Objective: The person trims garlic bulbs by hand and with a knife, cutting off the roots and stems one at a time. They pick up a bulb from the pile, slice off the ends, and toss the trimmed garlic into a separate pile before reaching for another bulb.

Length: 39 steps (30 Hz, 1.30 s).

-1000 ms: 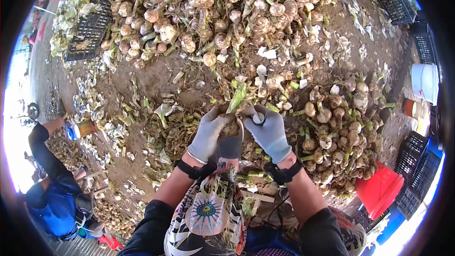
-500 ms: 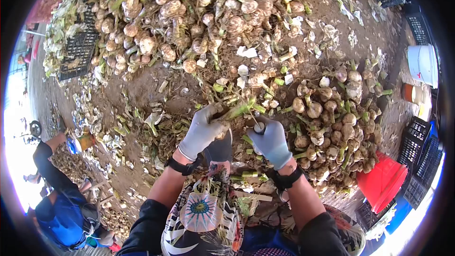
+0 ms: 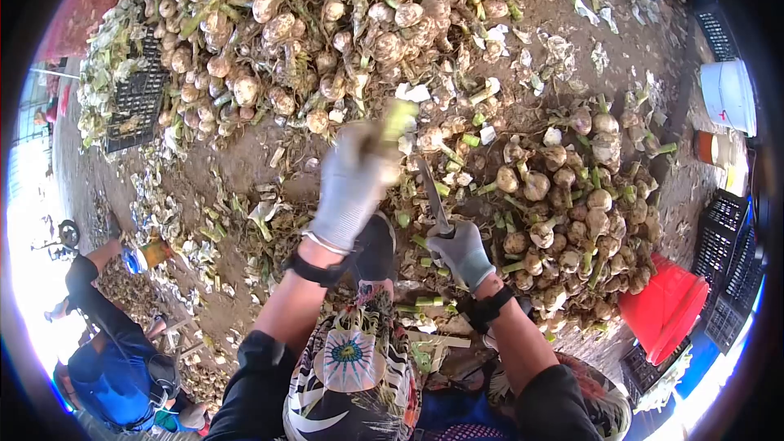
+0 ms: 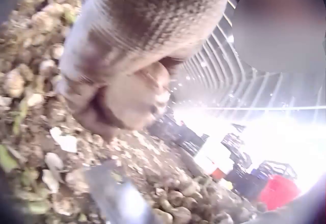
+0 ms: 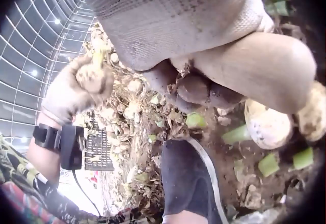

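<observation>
My gloved left hand [image 3: 347, 192] grips a garlic bulb, held up in front of the heap and blurred in the head view. Its pale underside [image 4: 135, 99] shows between the curled fingers in the left wrist view; the green cut stem [image 3: 400, 118] sticks up past the hand. Lower and to the right, my gloved right hand [image 3: 463, 255] holds a knife [image 3: 433, 196], blade pointing forward. Its smooth wooden handle [image 5: 265, 68] juts from the fist in the right wrist view. The hands are apart. A trimmed garlic pile [image 3: 572, 220] lies right of the right hand.
A large heap of garlic [image 3: 286, 33] spreads across the front. Leaf scraps and cut stems litter the ground [image 3: 245, 135]. At right stand a red bucket [image 3: 665, 310], a white bucket [image 3: 728, 98] and black crates [image 3: 723, 237]. Another person [image 3: 114, 367] sits at lower left.
From close beside the right hand, my left hand has moved forward and up with the garlic bulb. My right hand has shifted slightly back, its knife blade now in plain sight.
</observation>
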Each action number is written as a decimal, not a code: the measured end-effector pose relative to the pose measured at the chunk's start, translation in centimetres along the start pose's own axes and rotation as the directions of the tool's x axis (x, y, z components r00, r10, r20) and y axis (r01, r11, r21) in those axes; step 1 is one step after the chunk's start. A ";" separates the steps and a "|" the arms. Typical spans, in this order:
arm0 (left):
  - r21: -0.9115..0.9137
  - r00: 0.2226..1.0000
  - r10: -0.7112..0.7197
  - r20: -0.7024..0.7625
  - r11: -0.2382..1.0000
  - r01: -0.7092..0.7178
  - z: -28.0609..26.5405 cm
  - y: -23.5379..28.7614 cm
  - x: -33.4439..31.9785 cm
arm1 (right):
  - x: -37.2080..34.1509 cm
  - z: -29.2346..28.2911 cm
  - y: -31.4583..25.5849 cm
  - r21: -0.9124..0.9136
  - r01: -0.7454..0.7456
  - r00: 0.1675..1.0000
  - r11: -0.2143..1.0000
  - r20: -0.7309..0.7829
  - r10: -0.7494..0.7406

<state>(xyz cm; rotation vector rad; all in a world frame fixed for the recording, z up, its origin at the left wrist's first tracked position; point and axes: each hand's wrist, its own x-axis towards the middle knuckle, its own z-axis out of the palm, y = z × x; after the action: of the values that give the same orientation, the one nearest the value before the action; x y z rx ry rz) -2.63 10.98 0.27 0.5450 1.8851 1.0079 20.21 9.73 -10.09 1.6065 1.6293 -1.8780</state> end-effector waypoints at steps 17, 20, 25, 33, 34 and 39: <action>0.504 0.809 0.424 0.407 0.635 -0.586 5.2 -4.4 0.3 | 0.5 -6.9 -6.2 0.668 0.159 0.953 0.727 -0.297 0.064; 0.112 0.926 0.336 0.173 0.927 -0.358 5.2 -5.3 -1.8 | 0.0 -5.3 -8.1 0.689 0.215 0.973 0.692 -0.209 -0.095; -0.536 0.929 0.072 0.363 0.831 0.145 1.8 -5.1 -3.4 | -0.7 -2.6 -9.8 0.730 0.237 0.970 0.640 -0.142 -0.197; -0.156 0.932 0.241 0.270 0.966 -0.205 -1.2 -12.1 -2.9 | -3.6 -2.1 -11.7 -0.689 0.386 0.800 0.613 -0.080 -0.594; -0.142 0.931 0.271 0.243 0.960 -0.242 -1.6 -11.7 -3.5 | -3.7 -1.8 -12.0 -0.748 0.373 0.802 0.548 -0.037 -0.597; -0.270 0.931 0.233 0.281 0.950 -0.156 -2.7 -12.5 -3.2 | -3.2 -1.3 -12.4 -0.715 0.398 0.823 0.575 0.001 -0.568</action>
<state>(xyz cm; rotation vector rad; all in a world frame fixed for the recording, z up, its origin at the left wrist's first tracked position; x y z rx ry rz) -3.04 0.45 -7.63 0.7111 1.4252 1.1889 13.48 14.01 -0.01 1.1133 2.6756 -0.9649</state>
